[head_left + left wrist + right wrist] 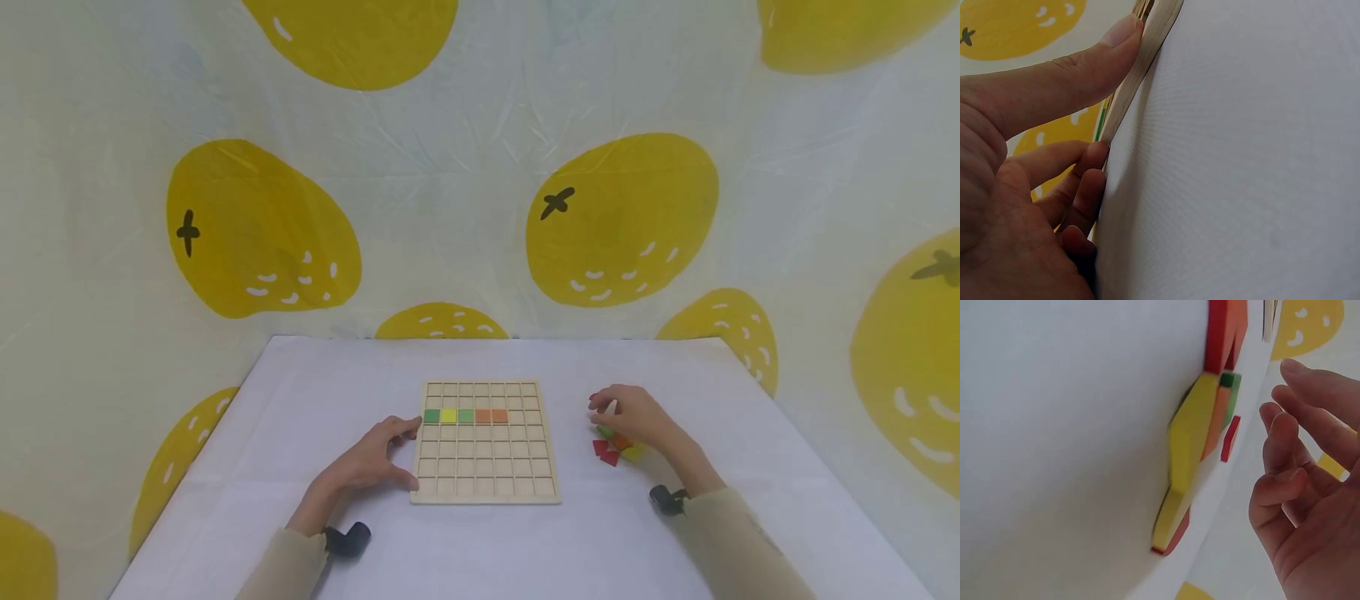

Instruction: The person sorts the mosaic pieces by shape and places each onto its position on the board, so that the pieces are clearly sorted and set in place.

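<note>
A square wooden grid board lies on the table. In one of its rows towards the far side, from the left, sit a dark green tile, a yellow tile, a light green tile and two orange tiles. My left hand touches the board's left edge with spread thumb and fingertips, seen close in the left wrist view. Over a small pile of loose tiles is my right hand, its fingers loosely bent. Nothing shows between its thumb and fingers in the right wrist view.
The loose pile right of the board holds red tiles, yellow, orange and green ones, some overlapping. A white cloth covers the table. Behind it hangs a pale curtain with large yellow fruit shapes.
</note>
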Demonstrator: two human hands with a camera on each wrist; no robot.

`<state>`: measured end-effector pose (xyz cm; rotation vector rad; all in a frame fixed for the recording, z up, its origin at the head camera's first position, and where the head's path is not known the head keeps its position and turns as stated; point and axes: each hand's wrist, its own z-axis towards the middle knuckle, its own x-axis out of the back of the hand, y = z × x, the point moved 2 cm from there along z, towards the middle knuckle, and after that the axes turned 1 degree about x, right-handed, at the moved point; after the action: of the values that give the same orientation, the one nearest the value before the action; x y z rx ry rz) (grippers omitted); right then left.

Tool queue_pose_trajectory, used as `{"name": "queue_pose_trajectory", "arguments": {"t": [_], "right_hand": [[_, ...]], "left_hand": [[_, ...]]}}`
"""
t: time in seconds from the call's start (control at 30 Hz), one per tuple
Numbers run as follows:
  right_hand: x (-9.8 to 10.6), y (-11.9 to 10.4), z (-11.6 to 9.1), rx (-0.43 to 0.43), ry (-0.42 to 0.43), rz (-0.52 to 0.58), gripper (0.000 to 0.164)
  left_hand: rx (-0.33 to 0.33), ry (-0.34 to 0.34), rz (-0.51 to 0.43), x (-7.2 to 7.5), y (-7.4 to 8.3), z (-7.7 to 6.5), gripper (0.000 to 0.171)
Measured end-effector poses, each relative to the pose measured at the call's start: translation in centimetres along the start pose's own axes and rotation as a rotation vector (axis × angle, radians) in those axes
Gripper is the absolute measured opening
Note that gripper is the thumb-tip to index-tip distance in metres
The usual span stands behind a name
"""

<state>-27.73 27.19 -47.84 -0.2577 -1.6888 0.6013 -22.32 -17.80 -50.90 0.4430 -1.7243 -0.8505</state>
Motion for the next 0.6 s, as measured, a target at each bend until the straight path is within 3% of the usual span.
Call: {"name": "queue_pose_trajectory", "arguments": {"t": [0.37, 0.6], "right_hand": [[0.0, 1.9, -1.1, -0.096, -0.030, -0.002, 0.034], [0.0, 2.1, -1.2, -0.094, -0.055, -0.017, 0.037]], "left_hand": [[-0.007, 0.003, 0.015, 0.0, 0.1, -0.2, 0.105], [0.011, 0.003, 0.007, -0.1, 0.1, 0.0, 0.106]]}}
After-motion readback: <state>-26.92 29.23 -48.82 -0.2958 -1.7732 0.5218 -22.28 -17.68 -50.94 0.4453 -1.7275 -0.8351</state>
